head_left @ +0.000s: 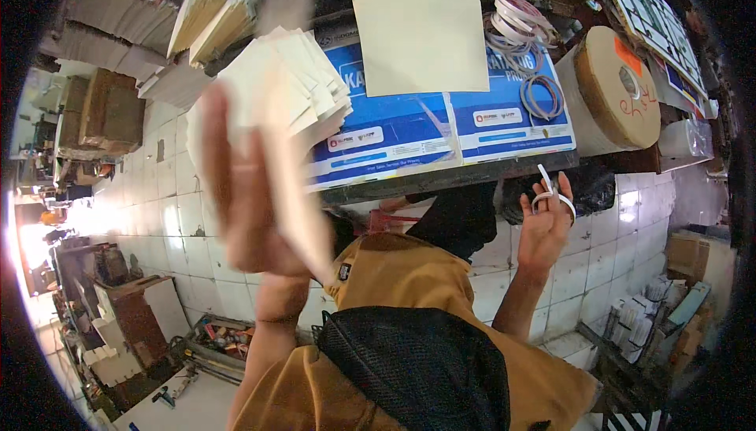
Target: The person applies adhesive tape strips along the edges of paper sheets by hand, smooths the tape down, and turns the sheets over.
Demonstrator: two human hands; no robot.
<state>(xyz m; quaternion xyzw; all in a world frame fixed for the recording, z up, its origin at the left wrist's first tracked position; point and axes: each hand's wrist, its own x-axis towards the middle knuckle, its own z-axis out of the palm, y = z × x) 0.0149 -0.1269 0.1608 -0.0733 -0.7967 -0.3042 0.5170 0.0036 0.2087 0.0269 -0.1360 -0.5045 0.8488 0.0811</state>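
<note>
My left hand [240, 218] is raised at the left, smeared by motion. Its fingers close on a cream paper piece [295, 187] that stands nearly edge-on. Behind it a fanned pile of cream paper pieces [323, 88] lies on the table's left side. Off the front edge, at the right, my right hand [545, 230] is palm up, with curled fingers holding a narrow white strip [570, 207] bent into a loop. A square cream sheet [421, 33] lies flat on blue printed sheets [386, 135]. Coils of thin white strip [543, 98] rest right of that sheet.
A large tan-sided roll [618, 88] stands right of the table. Stacks of paper [213, 9] rise at the back left, near brown boxes [110, 112]. Black plastic [594, 191] hangs beneath the table edge. Tools [224, 340] fill a tray at the lower left.
</note>
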